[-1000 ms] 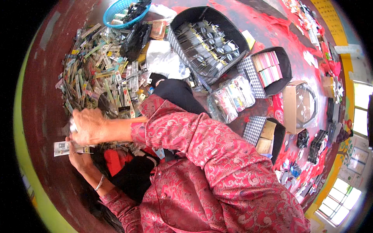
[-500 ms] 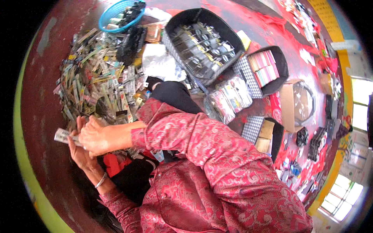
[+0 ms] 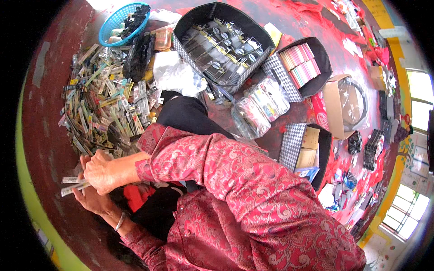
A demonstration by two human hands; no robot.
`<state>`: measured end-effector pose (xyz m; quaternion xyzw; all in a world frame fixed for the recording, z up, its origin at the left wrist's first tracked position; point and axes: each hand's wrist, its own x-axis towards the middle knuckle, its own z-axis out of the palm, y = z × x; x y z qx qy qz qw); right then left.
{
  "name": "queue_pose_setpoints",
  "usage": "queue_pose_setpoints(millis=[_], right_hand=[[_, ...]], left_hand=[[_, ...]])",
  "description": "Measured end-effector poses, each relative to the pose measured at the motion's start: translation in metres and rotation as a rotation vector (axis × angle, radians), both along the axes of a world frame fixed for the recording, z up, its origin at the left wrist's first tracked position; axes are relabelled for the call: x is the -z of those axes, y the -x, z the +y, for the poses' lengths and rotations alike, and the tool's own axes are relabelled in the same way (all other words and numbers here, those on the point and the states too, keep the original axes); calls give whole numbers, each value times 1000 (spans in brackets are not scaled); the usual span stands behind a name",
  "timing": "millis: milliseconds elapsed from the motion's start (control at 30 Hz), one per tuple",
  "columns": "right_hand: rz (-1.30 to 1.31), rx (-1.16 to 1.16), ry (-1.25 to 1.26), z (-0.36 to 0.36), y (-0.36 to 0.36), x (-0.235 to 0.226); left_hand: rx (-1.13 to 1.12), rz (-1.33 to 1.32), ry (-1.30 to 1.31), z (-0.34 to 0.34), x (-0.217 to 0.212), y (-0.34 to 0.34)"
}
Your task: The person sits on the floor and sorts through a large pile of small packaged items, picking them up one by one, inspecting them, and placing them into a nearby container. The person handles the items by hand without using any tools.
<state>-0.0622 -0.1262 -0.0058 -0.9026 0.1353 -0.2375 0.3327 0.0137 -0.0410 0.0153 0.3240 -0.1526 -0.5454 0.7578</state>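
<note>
flat packets [image 3: 72, 185] | thin, glossy strips | both hands' grip: R hand [image 3: 101, 171] + L hand [image 3: 92, 201] pinching them

Bright daylight enters from windows [image 3: 413, 210] at right; fisheye edges curve, black and blurred.

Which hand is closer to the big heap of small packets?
Right. The right hand sits at the lower edge of the heap; the left hand lies just below it, farther from the heap. Both grip thin packets.
</note>
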Motion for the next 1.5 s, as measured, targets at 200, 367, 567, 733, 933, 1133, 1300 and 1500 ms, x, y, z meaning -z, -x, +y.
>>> queue_pose_setpoints(millis=[200, 367, 567, 733, 933, 1133, 1300, 1500], right_hand=[[187, -16, -89, -5, 2, -29], [135, -31, -335, -9, 3, -30], [46, 6, -467, -15, 12, -34], [276, -17, -688, -17, 5, -52], [413, -175, -724, -32, 4, -49], [196, -105, -931, -27, -11, -30], [191, -264, -1337, -27, -8, -34], [378, -304, -1371, -14, -11, -48]], left_hand=[[-111, -113, -95, 15, 0, -15], [-139, -214, -178, 24, 6, -28], [-207, -111, -260, 22, 15, -39], [-250, -147, -200, 44, 11, -38], [-219, -57, -130, 26, 11, -23], [-428, 37, -218, 30, 6, -38], [-411, 128, -183, 29, -6, -36], [-211, -95, -314, 30, 4, -38]])
